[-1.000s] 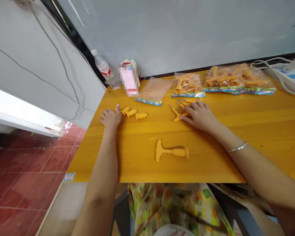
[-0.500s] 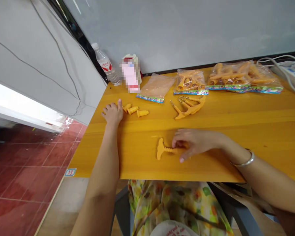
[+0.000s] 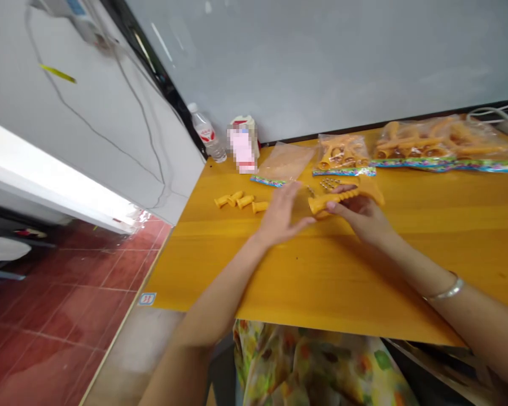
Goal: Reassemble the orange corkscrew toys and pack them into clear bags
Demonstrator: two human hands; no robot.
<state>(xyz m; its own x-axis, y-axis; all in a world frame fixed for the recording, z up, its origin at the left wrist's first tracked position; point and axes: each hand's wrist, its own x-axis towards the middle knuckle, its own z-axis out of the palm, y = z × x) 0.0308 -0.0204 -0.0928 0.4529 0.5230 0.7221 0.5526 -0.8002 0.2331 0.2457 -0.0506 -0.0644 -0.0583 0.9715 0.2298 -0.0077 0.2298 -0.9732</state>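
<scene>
My right hand [image 3: 370, 220] is closed round an orange plastic corkscrew [image 3: 347, 195], which lies sideways with its T-shaped handle to the right. An orange sleeve covers its left end. My left hand [image 3: 279, 217], slightly blurred, is open over the table, its thumb stretched toward the sleeve's tip without gripping it. Behind the held corkscrew lie several more corkscrews, their metal spirals [image 3: 330, 183] showing and the rest mostly hidden by it and my right hand. Left of my left hand, several loose orange sleeves [image 3: 245, 201] rest on the table.
A flat clear bag [image 3: 285, 160] lies behind my left hand. Filled bags [image 3: 342, 153] of orange parts line the back, with more bags [image 3: 432, 141] at right. A water bottle [image 3: 209, 135] and a blurred pink-and-white item [image 3: 243, 146] stand at the back left.
My right hand has picked up the corkscrew from the front of the table and carried it back to the others. My left hand has moved right, away from the loose sleeves. The view has shifted.
</scene>
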